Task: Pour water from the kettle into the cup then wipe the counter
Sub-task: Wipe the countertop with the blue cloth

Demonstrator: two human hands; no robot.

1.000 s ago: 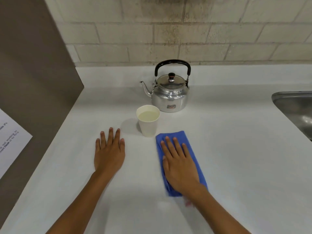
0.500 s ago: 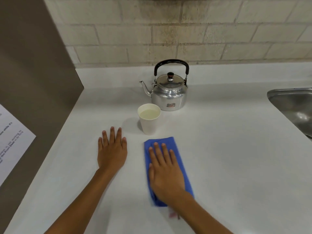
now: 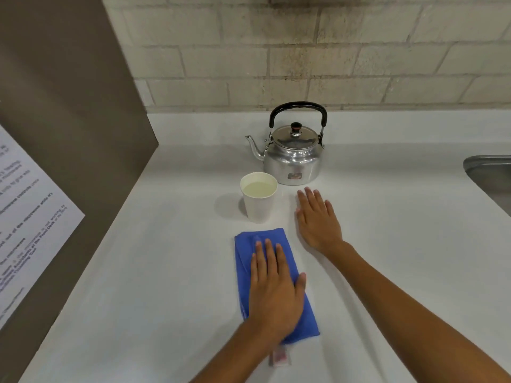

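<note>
Head view shows one white counter (image 3: 387, 272), which takes most of the picture. Behind it stands one wall of pale bricks (image 3: 304, 51). On the left side is one brown panel (image 3: 69, 106), and one printed sheet of paper (image 3: 27, 217) is fixed on it; the text is too blurred to read. At the right edge, one corner of a metal sink (image 3: 492, 172) is visible.

One metal kettle (image 3: 293, 158) stands upright at the back of the counter. Its black handle is raised, its lid is on and its spout points to the left. One blue cloth (image 3: 246, 261), folded into a long strip, lies on the counter nearer to the person, in front of the cup and a little apart from it.

Two bare hands are in view. The left hand (image 3: 276, 297) lies flat on the cloth, palm down. Its fingers (image 3: 266, 255) are stretched out straight and close together; they press on the cloth and do not grip it. The right hand (image 3: 318, 219) lies flat on the bare counter, just in front of the kettle and to the right of the cup. Its fingers (image 3: 309, 197) are spread a little and hold nothing.

One white paper cup (image 3: 260, 205) stands upright just in front of the kettle, on its left side, and there is water inside it. One small tag (image 3: 279, 357) shows at the near end of the cloth, under the left wrist.
</note>
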